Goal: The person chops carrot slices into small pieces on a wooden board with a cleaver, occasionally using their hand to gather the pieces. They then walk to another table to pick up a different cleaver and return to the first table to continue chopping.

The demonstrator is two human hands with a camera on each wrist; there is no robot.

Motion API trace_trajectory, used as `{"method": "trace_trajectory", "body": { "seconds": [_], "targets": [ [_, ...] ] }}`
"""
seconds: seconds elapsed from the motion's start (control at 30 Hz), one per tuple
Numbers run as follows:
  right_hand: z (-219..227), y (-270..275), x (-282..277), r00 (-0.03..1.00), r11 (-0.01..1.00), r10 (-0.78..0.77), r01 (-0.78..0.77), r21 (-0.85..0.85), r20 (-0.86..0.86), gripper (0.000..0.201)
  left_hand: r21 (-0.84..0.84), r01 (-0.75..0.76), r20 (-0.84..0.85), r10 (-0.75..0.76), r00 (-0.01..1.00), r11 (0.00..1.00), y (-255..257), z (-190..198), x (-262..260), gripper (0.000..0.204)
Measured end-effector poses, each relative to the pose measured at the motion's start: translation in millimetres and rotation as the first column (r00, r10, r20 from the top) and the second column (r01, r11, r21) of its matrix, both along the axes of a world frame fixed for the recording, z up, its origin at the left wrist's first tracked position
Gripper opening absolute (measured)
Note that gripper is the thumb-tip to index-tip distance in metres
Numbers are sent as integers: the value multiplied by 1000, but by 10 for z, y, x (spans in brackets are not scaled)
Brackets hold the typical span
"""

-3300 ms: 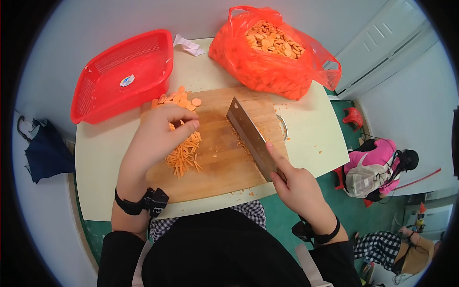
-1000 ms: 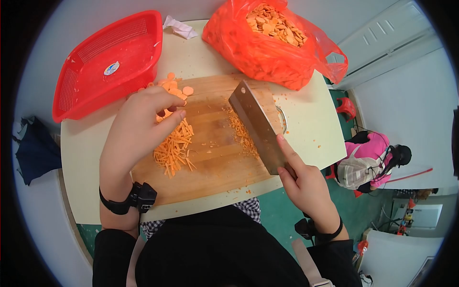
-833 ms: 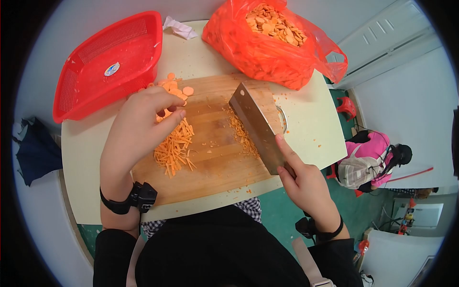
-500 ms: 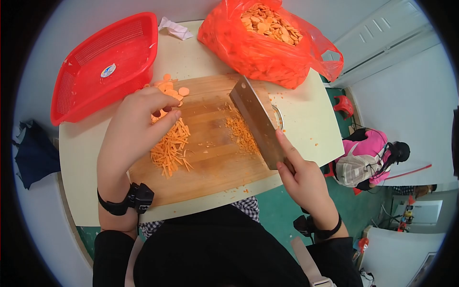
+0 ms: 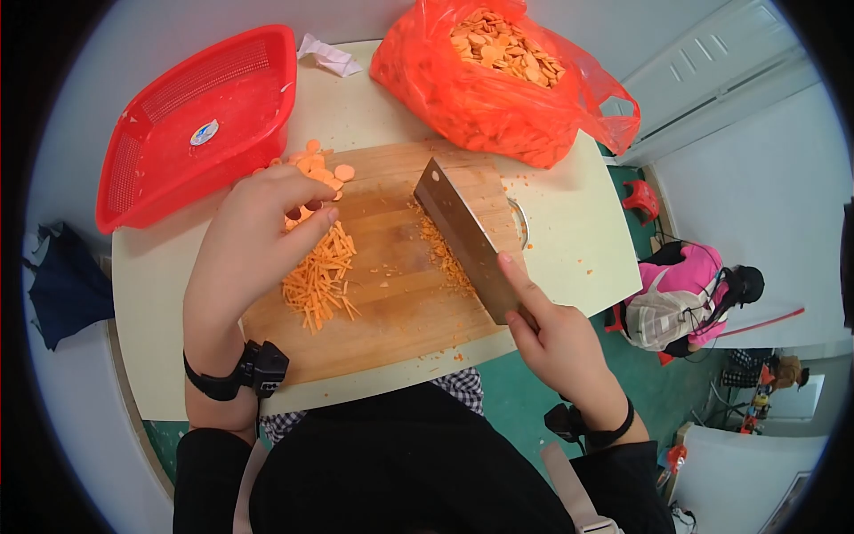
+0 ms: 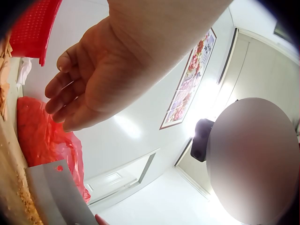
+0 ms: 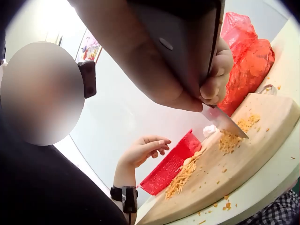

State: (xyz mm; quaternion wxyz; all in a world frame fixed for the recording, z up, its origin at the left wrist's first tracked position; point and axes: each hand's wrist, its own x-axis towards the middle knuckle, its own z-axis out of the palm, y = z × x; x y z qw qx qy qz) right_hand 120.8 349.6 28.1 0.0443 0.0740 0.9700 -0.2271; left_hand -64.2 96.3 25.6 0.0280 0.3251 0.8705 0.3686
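My right hand (image 5: 560, 343) grips a cleaver (image 5: 467, 245) by its handle, forefinger laid along the blade. The blade stands on edge over finely chopped carrot (image 5: 438, 247) on the wooden cutting board (image 5: 382, 334). In the right wrist view, the blade (image 7: 224, 123) comes down at the chopped bits. My left hand (image 5: 258, 227) hovers at the board's left side, fingers loosely bent and holding nothing, as the left wrist view of the hand (image 6: 93, 77) confirms. Beneath and beside it lie carrot strips (image 5: 318, 283) and round carrot slices (image 5: 344, 173), partly hidden by the hand.
A red plastic basket (image 5: 222, 165) stands at the back left, beside crumpled paper (image 5: 329, 57). At the back right, a red plastic bag (image 5: 480, 125) bulges with carrot slices. The board's metal handle (image 5: 523, 222) sticks out right. Another person (image 5: 680, 298) sits beyond the table (image 5: 587, 236).
The cleaver has shifted left across the chopped carrot and lowered since half a second ago. Over three seconds, more chopped bits show left of the blade. The left hand has stayed put over the strips.
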Motion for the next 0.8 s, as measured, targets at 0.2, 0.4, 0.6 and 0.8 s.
{"method": "trace_trajectory", "body": {
  "seconds": [0.2, 0.4, 0.6, 0.8],
  "targets": [
    [-21, -5, 25, 1000, 1000, 3, -3, 8, 6, 62, -22, -17, 3, 17, 1000, 1000, -2, 9, 5, 22],
    [22, -7, 39, 1000, 1000, -7, 7, 0, -8, 62, -19, -18, 13, 18, 1000, 1000, 4, 28, 8, 22],
    [43, -53, 9, 999, 1000, -19, 19, 0, 37, 63, -11, -20, 34, 21, 999, 1000, 11, 35, 11, 19],
    [38, -65, -9, 1000, 1000, 24, -24, 7, 6, 62, -13, -24, 39, 24, 999, 1000, 13, 42, 16, 19]
  ]
}}
